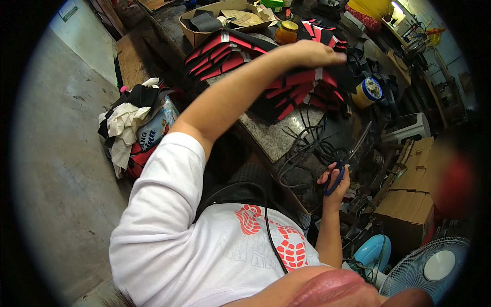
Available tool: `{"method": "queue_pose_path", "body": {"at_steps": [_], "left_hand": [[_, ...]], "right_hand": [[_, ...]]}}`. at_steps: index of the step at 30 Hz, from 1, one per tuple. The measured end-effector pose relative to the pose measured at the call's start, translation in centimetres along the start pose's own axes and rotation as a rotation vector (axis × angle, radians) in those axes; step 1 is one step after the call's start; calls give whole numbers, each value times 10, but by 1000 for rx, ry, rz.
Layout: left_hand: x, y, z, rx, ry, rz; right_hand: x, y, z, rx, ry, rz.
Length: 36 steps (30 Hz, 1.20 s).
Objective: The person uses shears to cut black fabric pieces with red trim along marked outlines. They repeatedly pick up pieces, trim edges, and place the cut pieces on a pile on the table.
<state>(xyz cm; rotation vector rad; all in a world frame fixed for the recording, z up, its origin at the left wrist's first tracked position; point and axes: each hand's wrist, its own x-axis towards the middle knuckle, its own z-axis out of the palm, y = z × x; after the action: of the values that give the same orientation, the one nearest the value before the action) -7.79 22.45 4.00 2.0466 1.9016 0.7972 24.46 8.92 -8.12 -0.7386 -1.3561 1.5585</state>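
Note:
My right hand (pixel 336 185) is closed round the dark blue handles of a pair of scissors (pixel 358 145), whose blades point up and away. My left arm stretches across the table, and my left hand (pixel 318 54) is over the stacked red-and-black pieces (pixel 307 87). Its fingers point right and are blurred, so their grip does not show. Another stack of red-and-black pieces (pixel 220 53) lies left of that forearm. Thin black cords (pixel 312 140) lie loosely over the edge of a speckled stone slab (pixel 266 134), close to the scissors.
Farther back are a cardboard box (pixel 193 36), an orange jar (pixel 287 33) and a blue-rimmed jar (pixel 364 94). Bundled cloth (pixel 128 117) lies to the left. At right are a white stool (pixel 409 128), cartons (pixel 409 192) and a fan (pixel 429 271). Someone in yellow (pixel 371 13) is beyond.

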Motion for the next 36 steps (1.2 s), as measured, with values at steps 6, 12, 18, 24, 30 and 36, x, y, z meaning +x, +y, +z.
{"method": "queue_pose_path", "body": {"at_steps": [6, 12, 18, 24, 30, 36], "left_hand": [[74, -41, -56, 8, 103, -155], [107, -77, -17, 208, -48, -82], [119, -99, 19, 393, -284, 83], [116, -95, 18, 487, -45, -80], [119, -85, -22, 113, 475, -208], [121, -56, -77, -741, 870, -7]], "right_hand": [[0, 0, 0, 29, 4, -3], [2, -1, 1, 5, 19, 1], [2, -3, 2, 5, 38, 6], [1, -1, 0, -34, 10, 15], [2, 0, -1, -17, 10, -3], [2, 0, 0, -12, 22, -2]]}}
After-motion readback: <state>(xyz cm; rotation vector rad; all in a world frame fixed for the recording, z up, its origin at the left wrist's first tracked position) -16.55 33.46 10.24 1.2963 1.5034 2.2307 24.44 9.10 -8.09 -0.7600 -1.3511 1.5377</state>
